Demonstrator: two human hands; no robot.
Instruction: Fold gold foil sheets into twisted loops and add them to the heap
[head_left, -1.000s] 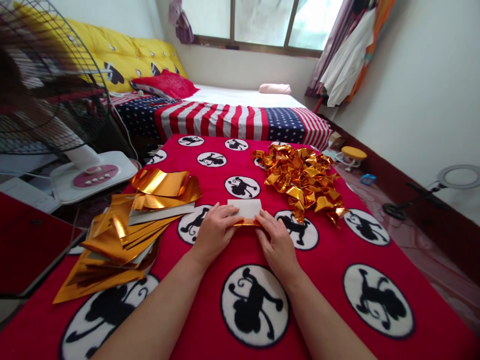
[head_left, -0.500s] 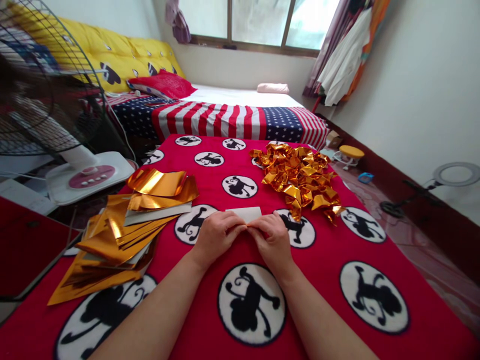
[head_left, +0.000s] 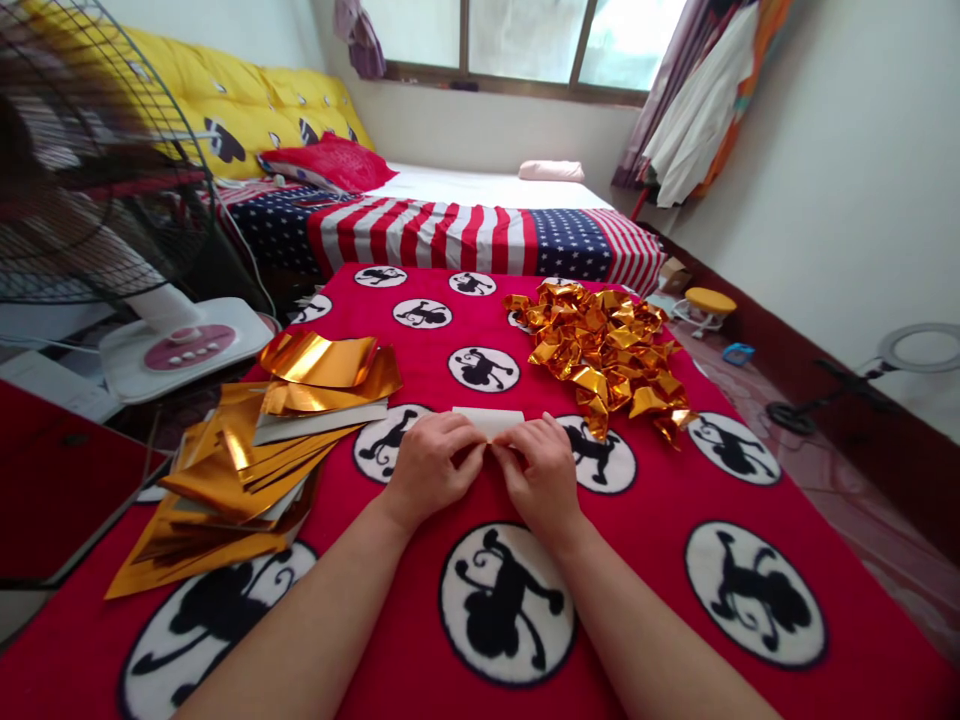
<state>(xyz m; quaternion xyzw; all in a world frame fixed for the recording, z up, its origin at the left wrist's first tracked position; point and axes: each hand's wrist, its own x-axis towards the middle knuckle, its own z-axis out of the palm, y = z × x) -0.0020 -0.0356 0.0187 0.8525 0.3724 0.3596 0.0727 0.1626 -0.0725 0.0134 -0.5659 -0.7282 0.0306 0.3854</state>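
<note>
A small sheet of paper [head_left: 489,419], its pale side up, lies on the red cloth [head_left: 360,610] in the middle. Both hands pinch its near edge, fingertips almost meeting: my left hand [head_left: 435,465] from the left, my right hand [head_left: 538,470] from the right. The fingers partly hide that edge. To the left lies a loose stack of gold foil sheets [head_left: 225,460], some showing a grey back. At the right, beyond my right hand, is a heap of folded gold foil pieces [head_left: 607,350].
A fan [head_left: 176,335] stands at the left edge beside a dark red panel [head_left: 67,480]. Behind the cloth is a bed [head_left: 450,235]. On the right floor are a yellow stool [head_left: 709,302] and a ring light [head_left: 919,348].
The far part of the pale sheet now looks shorter and curled toward the hands. Both hands stay pinched on the near edge, and the view has shifted slightly.
</note>
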